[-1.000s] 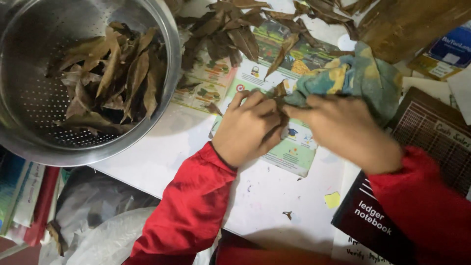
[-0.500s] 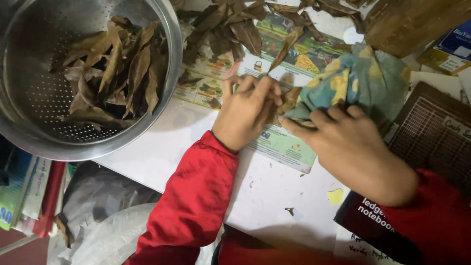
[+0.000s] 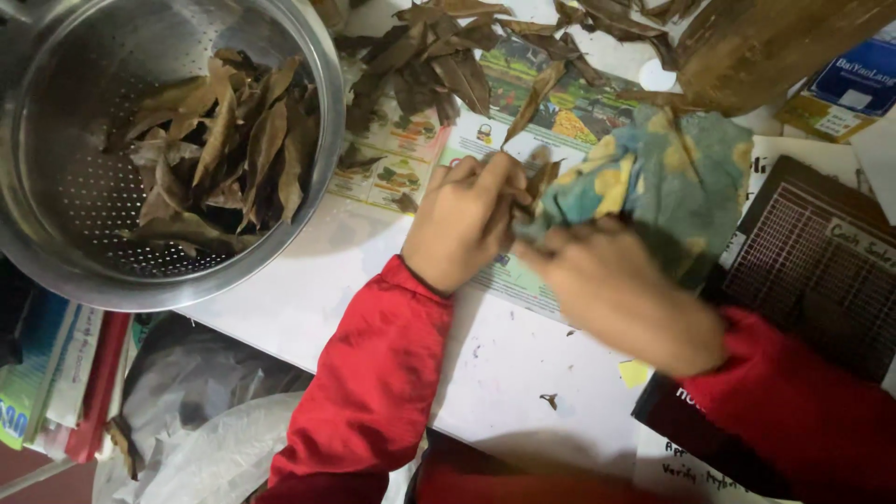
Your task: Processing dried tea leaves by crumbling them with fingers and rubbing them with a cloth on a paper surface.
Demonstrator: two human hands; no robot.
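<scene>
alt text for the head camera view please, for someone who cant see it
Seen from above, a person in red sleeves holds a dry brown leaf in the left hand while the right hand presses a blue and yellow cloth against it. A metal colander of dry leaves sits to the left, and more loose leaves lie on printed paper on the white table.

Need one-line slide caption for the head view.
Left hand pinches a dried leaf against a patterned cloth in the right hand, beside a steel colander.
</scene>
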